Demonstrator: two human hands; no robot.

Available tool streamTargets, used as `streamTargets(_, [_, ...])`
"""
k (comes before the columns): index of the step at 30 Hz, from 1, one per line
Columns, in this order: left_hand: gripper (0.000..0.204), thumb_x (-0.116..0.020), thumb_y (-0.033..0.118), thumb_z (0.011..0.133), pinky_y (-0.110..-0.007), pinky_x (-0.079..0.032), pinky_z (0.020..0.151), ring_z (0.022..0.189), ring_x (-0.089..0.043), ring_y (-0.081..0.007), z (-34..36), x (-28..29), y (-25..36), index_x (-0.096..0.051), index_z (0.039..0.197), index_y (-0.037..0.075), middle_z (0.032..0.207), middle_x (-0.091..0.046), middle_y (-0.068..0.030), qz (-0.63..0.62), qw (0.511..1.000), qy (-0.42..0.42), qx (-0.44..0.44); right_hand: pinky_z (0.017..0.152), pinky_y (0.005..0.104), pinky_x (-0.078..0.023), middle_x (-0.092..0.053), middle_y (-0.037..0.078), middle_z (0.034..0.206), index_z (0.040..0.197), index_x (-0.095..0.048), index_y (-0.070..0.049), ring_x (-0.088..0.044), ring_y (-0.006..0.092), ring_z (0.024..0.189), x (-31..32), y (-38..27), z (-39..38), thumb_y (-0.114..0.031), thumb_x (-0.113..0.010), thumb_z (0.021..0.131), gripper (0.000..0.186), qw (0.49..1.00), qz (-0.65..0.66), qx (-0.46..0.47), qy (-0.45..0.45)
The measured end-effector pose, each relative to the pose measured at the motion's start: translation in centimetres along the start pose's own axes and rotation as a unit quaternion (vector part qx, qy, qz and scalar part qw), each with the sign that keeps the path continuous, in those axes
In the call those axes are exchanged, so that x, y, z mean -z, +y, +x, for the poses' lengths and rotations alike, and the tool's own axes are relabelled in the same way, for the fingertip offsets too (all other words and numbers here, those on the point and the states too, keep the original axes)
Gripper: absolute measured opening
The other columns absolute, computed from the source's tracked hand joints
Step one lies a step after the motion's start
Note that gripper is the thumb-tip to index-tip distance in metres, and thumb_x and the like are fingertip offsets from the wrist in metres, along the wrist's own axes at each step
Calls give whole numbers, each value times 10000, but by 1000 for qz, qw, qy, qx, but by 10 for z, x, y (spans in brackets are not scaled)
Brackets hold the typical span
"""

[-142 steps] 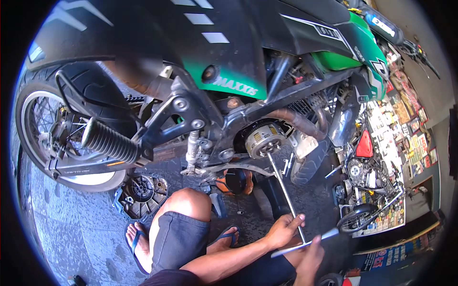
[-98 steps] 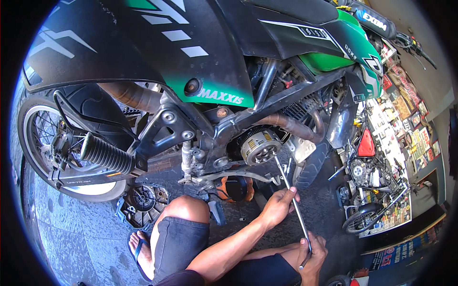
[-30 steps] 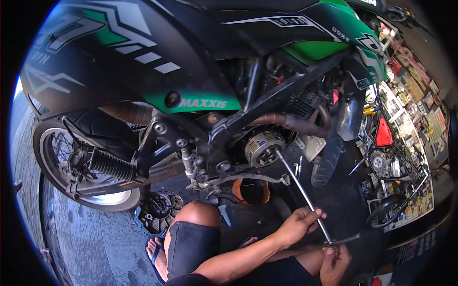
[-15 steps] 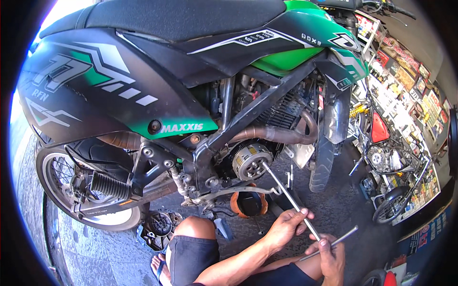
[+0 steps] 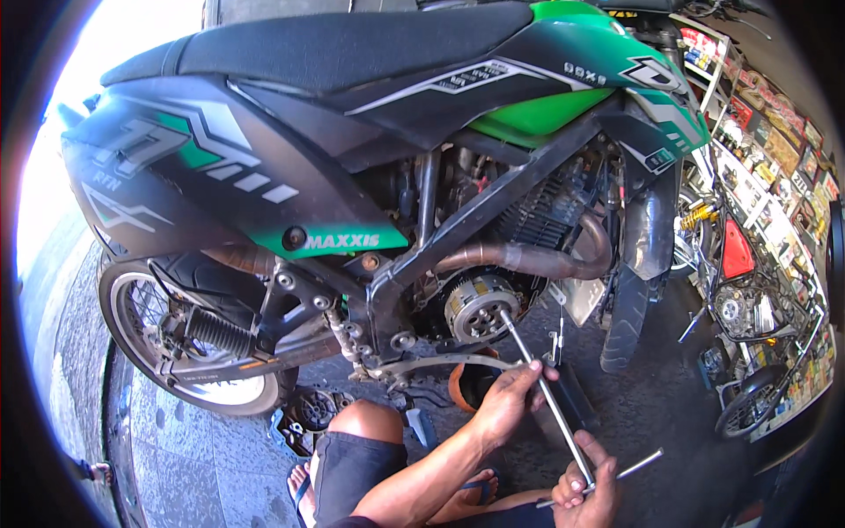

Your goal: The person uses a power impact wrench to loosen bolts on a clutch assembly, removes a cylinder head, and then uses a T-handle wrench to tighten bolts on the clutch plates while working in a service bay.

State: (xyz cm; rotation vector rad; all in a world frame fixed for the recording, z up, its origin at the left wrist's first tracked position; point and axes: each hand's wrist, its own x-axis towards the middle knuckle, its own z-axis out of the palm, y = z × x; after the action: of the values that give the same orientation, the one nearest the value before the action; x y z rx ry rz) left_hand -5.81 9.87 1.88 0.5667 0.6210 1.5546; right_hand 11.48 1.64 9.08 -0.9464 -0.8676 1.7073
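Note:
A long T-handle wrench [image 5: 563, 424] slants down from the motorcycle's exposed clutch [image 5: 482, 306]; its far end meets the clutch face. My left hand [image 5: 509, 400] is closed around the upper part of the shaft. Lower down, my right hand [image 5: 585, 493] grips the wrench where the shaft joins the crossbar, with one bar end sticking out to the right. The black and green motorcycle [image 5: 308, 132] stands across the view, its engine side towards me. Exactly how the wrench tip seats in the clutch is too small to make out.
Below the engine sits an orange-rimmed container [image 5: 465, 387], partly behind my left hand. A removed engine cover [image 5: 312, 414] lies on the floor beside my knee. The brake pedal lever [image 5: 440, 363] juts out under the clutch. A partly stripped motorcycle [image 5: 735, 290] and stocked shelves [image 5: 792, 220] stand at right.
My left hand has shifted up the shaft, closer to the clutch. My right hand has moved lower in view, its fingers now around the crossbar joint. The whole view has shifted slightly.

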Motion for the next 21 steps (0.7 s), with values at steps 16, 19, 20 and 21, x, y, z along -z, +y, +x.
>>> streamTargets(16, [483,-359,443,1040,-223,-339,552,575,-422,-71,-20,21,-7,-626,900,66,671,-498,17,-1,994,108,-29,633,374,-488,-651,165,779,1113,-664,16,-621,288,667,14,1,-8,-173,-636,895,290,643,-712,274,-68])
streamTargets(19, [490,-355,446,1040,-230,-378,590,611,-457,-80,-21,16,-9,-628,914,59,686,-511,9,-33,994,101,-27,643,369,-504,-658,150,812,1122,-657,10,-627,264,676,3,-1,-10,-148,-622,903,273,554,-751,353,-66])
streamTargets(20, [493,-361,451,1037,-253,-411,628,645,-485,-97,-24,17,-16,-631,944,50,708,-523,-4,-6,996,88,-32,638,371,-505,-652,138,811,1124,-649,2,-619,254,670,3,4,-13,-188,-605,919,283,638,-712,292,-43])
streamTargets(21, [498,-362,442,1031,-291,-439,726,755,-542,-137,-36,16,-15,-635,1037,25,798,-586,-45,2,1000,24,-12,633,373,-505,-646,126,809,1126,-641,-6,-612,244,665,7,12,-16,-228,-588,936,297,714,-662,227,-20])
